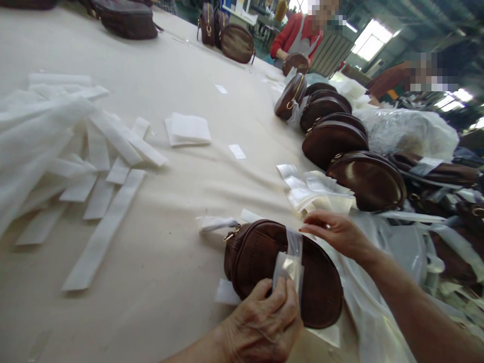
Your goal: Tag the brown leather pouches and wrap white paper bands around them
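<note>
A dark brown oval leather bag [317, 282] lies on the table in front of me, its gold ring and clasp at the left end. A translucent wrapping strip [294, 242] runs across its middle. My left hand [264, 317] is closed in a pinch on the strip's lower part, low on the bag's face. At the bag's upper edge, beside the top of the strip, is my right hand [336, 234]. Its thumb and fingers are slightly apart, with nothing visible between them.
Loose white strips [106, 232] are heaped on the left. A folded white sheet stack [189, 130] lies mid-table. Brown bags [336, 141] stand in a row at right, near crumpled plastic wrap [412, 133]. Across the table, a person in red sleeves [289, 38] handles another bag [295, 63].
</note>
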The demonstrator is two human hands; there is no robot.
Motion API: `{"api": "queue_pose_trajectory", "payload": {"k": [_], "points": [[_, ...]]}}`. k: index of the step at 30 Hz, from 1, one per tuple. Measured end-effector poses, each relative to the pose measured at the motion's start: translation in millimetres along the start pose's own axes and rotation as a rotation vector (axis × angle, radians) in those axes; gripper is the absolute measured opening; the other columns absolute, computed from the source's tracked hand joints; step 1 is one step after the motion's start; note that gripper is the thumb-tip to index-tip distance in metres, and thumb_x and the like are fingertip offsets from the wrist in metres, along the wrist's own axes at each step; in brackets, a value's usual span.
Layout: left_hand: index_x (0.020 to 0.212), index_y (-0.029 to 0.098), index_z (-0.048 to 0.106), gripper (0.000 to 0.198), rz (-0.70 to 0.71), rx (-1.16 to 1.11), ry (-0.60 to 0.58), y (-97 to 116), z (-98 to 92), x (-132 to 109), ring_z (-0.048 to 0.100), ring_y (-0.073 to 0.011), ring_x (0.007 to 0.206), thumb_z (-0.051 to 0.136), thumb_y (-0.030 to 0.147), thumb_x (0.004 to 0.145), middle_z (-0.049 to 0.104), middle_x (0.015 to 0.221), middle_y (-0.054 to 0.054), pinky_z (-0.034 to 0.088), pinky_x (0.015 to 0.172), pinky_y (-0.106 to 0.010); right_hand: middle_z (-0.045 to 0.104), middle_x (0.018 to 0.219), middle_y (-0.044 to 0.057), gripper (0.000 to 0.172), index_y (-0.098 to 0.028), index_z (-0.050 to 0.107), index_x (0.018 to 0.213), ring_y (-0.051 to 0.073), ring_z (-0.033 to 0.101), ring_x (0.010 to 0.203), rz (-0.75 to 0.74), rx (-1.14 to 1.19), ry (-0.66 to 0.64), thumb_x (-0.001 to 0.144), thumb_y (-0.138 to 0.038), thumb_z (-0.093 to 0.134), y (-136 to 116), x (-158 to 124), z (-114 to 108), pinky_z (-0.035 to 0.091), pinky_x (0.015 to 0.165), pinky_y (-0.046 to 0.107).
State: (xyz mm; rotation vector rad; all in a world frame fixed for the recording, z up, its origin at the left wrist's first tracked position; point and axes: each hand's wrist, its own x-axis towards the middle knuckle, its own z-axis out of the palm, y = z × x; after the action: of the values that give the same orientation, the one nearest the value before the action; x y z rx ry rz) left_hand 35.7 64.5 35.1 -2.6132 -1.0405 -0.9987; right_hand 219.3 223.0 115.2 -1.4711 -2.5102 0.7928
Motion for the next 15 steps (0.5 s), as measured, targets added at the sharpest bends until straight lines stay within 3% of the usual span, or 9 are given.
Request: {"api": "queue_pose_trajectory", "payload": {"k": [3, 6, 10, 13, 15], "points": [[0.105, 0.007, 0.062, 0.024, -0.004, -0.021, 0.012, -0.3, 1.4, 0.0, 0.056, -0.0258, 0.104, 0.044, 0.014, 0.089, 0.058, 0.113, -0.016, 0.047, 0.078, -0.034, 0.064, 0.078, 0.001, 0.007, -0.02, 0.064, 0.086, 0.013, 0.06, 0.072, -0.167, -0.082, 0.283, 0.086, -0.023, 0.058, -13.9, -40.0, 14.1, 0.048, 0.067, 0.023], [0.101, 0.008, 0.062, 0.022, -0.014, -0.035, 0.085, 0.1, 5.2, -0.4, 0.056, -0.0252, 0.101, 0.044, 0.012, 0.088, 0.058, 0.108, -0.015, 0.047, 0.076, -0.034, 0.067, 0.099, 0.007, 0.024, -0.02, 0.063, 0.105, 0.017, 0.06, 0.098, -0.374, -0.198, 0.329, 0.086, -0.012, 0.051, -31.3, -78.3, 46.3, 0.049, 0.085, 0.028], [0.092, 0.008, 0.061, 0.023, -0.022, -0.097, 0.159, 0.0, 9.8, -0.6, 0.056, -0.0223, 0.095, 0.039, 0.01, 0.09, 0.058, 0.098, -0.013, 0.045, 0.077, -0.033, 0.066, 0.113, 0.012, 0.039, -0.012, 0.061, 0.116, 0.022, 0.054, 0.112, -0.466, -0.389, 0.438, 0.083, -0.004, 0.043, -42.3, -102.8, 85.2, 0.042, 0.096, 0.037], [0.093, 0.007, 0.061, 0.028, -0.032, -0.119, 0.192, -0.9, 10.5, -0.3, 0.055, -0.0215, 0.092, 0.033, 0.009, 0.09, 0.057, 0.096, -0.012, 0.043, 0.077, -0.033, 0.069, 0.105, 0.01, 0.04, -0.015, 0.062, 0.113, 0.021, 0.058, 0.106, -0.482, -0.35, 0.439, 0.08, -0.005, 0.042, -41.8, -109.4, 86.6, 0.045, 0.091, 0.037], [0.095, 0.007, 0.06, 0.029, -0.028, -0.105, 0.19, -1.2, 10.6, -0.7, 0.055, -0.0211, 0.091, 0.032, 0.01, 0.09, 0.056, 0.097, -0.012, 0.043, 0.076, -0.033, 0.07, 0.102, 0.007, 0.036, -0.02, 0.063, 0.108, 0.02, 0.06, 0.103, -0.405, -0.305, 0.462, 0.081, -0.007, 0.044, -36.7, -109.6, 76.5, 0.048, 0.088, 0.036]]}}
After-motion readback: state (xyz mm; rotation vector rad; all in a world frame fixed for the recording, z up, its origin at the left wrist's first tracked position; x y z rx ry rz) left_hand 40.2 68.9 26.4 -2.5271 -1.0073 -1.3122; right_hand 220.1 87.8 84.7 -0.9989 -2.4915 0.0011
